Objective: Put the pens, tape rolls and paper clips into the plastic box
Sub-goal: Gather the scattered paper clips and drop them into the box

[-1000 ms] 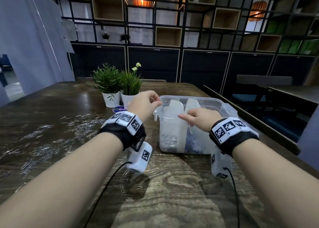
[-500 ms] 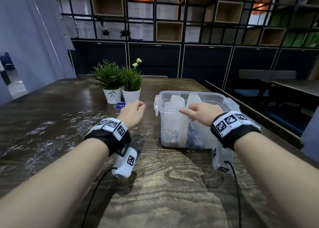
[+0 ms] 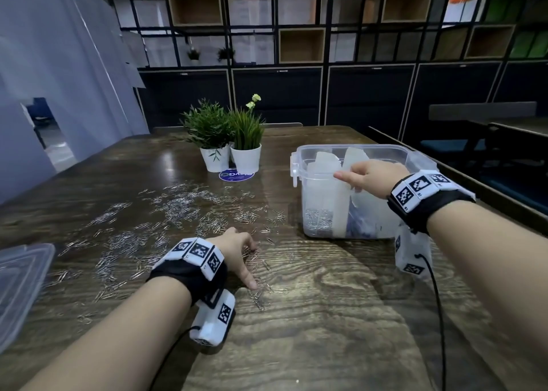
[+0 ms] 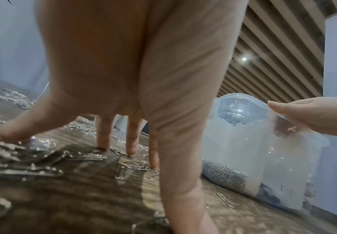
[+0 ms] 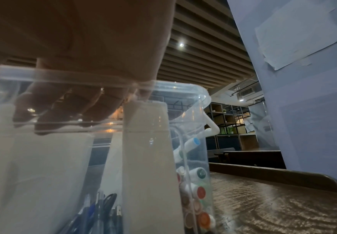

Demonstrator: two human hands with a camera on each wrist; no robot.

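Many paper clips [image 3: 184, 210] under spread left grip [image 3: 237, 251]; right grip [image 3: 373, 177] pinching plastic box [image 3: 355, 150] rim.

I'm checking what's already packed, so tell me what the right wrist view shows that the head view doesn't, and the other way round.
Only the right wrist view shows the pens and the markers with coloured caps standing inside the box, behind its dividers.

Only the head view shows the paper clips scattered over the table, the left hand with its fingertips down among them, the two potted plants and the lid at the left edge.

Both show the plastic box and the right hand gripping its near rim.
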